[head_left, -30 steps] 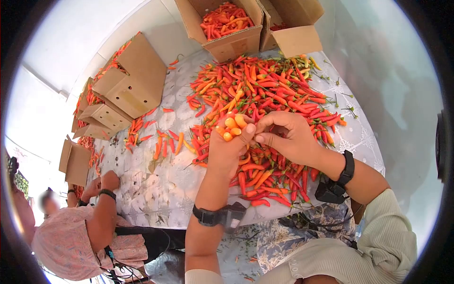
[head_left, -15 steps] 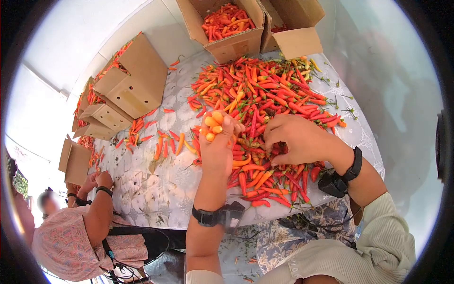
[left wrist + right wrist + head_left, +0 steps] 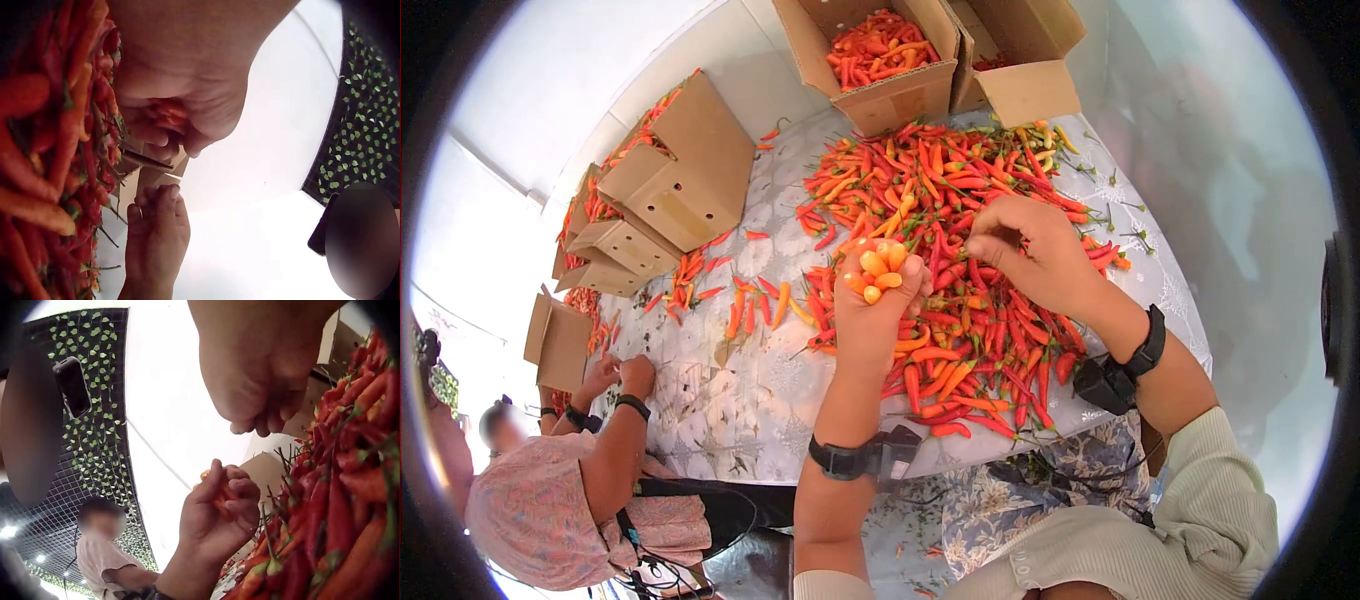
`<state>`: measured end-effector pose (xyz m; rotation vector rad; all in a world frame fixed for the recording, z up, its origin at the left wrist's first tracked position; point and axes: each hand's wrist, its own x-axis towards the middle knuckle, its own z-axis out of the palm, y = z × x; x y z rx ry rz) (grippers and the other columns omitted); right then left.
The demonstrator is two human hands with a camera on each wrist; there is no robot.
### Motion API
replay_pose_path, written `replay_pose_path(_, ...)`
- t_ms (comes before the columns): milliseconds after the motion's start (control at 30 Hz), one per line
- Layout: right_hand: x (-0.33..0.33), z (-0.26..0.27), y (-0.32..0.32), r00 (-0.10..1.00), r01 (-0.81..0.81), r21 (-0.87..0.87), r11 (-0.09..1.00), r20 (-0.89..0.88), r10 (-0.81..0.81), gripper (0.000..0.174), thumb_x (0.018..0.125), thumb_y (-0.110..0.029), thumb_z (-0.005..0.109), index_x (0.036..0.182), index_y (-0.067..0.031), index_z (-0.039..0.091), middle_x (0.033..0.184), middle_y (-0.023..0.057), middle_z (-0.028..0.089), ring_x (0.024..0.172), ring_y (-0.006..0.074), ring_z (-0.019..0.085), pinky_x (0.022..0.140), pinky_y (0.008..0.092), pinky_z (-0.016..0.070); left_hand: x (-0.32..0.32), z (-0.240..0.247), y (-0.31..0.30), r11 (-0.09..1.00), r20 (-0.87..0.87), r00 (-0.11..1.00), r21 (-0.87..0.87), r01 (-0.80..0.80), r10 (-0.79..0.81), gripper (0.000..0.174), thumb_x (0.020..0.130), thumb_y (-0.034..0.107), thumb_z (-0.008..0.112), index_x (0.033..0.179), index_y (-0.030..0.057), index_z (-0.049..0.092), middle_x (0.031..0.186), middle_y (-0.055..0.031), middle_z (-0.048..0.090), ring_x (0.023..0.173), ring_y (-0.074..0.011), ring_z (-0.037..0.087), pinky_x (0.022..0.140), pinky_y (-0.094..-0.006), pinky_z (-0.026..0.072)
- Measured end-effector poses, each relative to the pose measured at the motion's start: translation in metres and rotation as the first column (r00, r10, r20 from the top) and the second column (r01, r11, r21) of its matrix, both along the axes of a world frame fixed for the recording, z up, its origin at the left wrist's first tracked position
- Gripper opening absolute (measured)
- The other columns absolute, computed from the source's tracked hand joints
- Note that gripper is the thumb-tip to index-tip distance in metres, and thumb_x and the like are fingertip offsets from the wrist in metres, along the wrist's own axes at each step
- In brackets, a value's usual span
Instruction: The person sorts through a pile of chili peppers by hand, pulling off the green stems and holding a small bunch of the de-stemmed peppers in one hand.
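Note:
My left hand (image 3: 878, 305) grips a bunch of orange and yellow-orange chili peppers (image 3: 875, 262), their rounded ends poking out above the fingers. In the right wrist view, the left hand (image 3: 219, 515) curls around them with the thumb up. To its right, my right hand (image 3: 1040, 255) is over the chili pile (image 3: 960, 190), thumb and fingertips drawn close together. The right wrist view shows the right hand (image 3: 269, 387) with bent fingers; I cannot tell whether a chili or stem is between them. Red and orange chilies, many with green stems, lie beneath both hands.
Cardboard boxes of chilies (image 3: 900, 100) stand at the table's far edge, with more boxes (image 3: 680, 170) along the left. Loose chilies and stem bits lie on the patterned tablecloth (image 3: 710, 400). Another person (image 3: 590, 480) works at the left side.
The right hand left the left hand's fingertips, dipped into the pile, then rose farther back. The left hand shifted left, then slightly back right, still holding its chilies.

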<state>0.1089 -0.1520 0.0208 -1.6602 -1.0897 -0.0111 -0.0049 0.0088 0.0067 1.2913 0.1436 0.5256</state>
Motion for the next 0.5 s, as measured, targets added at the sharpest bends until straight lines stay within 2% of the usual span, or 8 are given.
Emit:
replay_pose_path(100, -0.001, 0.005, -0.006, 0.97, -0.132, -0.126, 0.983, 0.187, 0.154, 0.025, 0.073, -0.017, 0.076, 0.08, -0.002, 0.058, 0.076, 0.0058, 0.056, 0.069, 0.0202, 0.057, 0.063, 0.0317, 0.0455, 0.0, -0.001, 0.0, 1.0, -0.008, 1.0, 0.013, 0.016, -0.016, 0.021, 0.085, 0.011, 0.066, 0.097, 0.0044, 0.05, 0.073, -0.0027, 0.059, 0.058, -0.0083, 0.055, 0.047, -0.019, 0.0406)
replay_pose_path(200, 0.002, 0.006, -0.012, 0.936, -0.225, -0.488, 0.843, 0.133, 0.327, 0.029, 0.068, -0.019, 0.079, 0.082, -0.0017, 0.06, 0.074, 0.0073, 0.057, 0.07, 0.0222, 0.058, 0.063, 0.0332, 0.0462, -0.001, -0.003, 0.001, 0.999, -0.01, 0.999, 0.014, 0.041, -0.041, 0.022, 0.085, 0.011, 0.066, 0.098, 0.0042, 0.05, 0.073, -0.0028, 0.059, 0.058, -0.0082, 0.055, 0.047, -0.0191, 0.0405)
replay_pose_path(300, 0.001, 0.005, -0.011, 0.958, -0.176, -0.516, 0.838, 0.107, 0.267, 0.025, 0.068, -0.015, 0.077, 0.082, -0.0019, 0.061, 0.077, 0.0094, 0.06, 0.072, 0.0236, 0.06, 0.065, 0.0345, 0.0472, -0.001, -0.003, 0.002, 0.999, -0.033, 0.999, 0.009, 0.044, -0.044, 0.023, 0.085, 0.012, 0.066, 0.099, 0.0041, 0.049, 0.074, -0.003, 0.059, 0.059, -0.0083, 0.056, 0.049, -0.0192, 0.0414)
replay_pose_path(400, 0.003, -0.004, -0.006, 0.97, -0.146, -0.342, 0.928, 0.136, 0.203, 0.021, 0.07, -0.011, 0.074, 0.085, -0.0011, 0.062, 0.079, 0.0112, 0.061, 0.072, 0.024, 0.06, 0.066, 0.0346, 0.0473, -0.001, -0.002, 0.001, 0.999, -0.041, 0.998, 0.013, 0.045, -0.044, 0.023, 0.085, 0.011, 0.066, 0.1, 0.0043, 0.049, 0.078, -0.0037, 0.061, 0.065, -0.0092, 0.058, 0.052, -0.0197, 0.0439)
replay_pose_path(500, 0.006, -0.012, 0.0, 0.978, -0.086, -0.106, 0.991, 0.182, 0.105, 0.016, 0.076, -0.008, 0.071, 0.087, -0.0009, 0.063, 0.082, 0.0089, 0.063, 0.072, 0.0193, 0.06, 0.067, 0.0309, 0.0475, -0.001, 0.0, -0.001, 0.999, -0.031, 0.999, 0.026, 0.044, -0.043, 0.019, 0.086, 0.012, 0.065, 0.099, 0.0058, 0.052, 0.086, -0.0056, 0.062, 0.075, -0.0131, 0.061, 0.058, -0.0227, 0.0472)
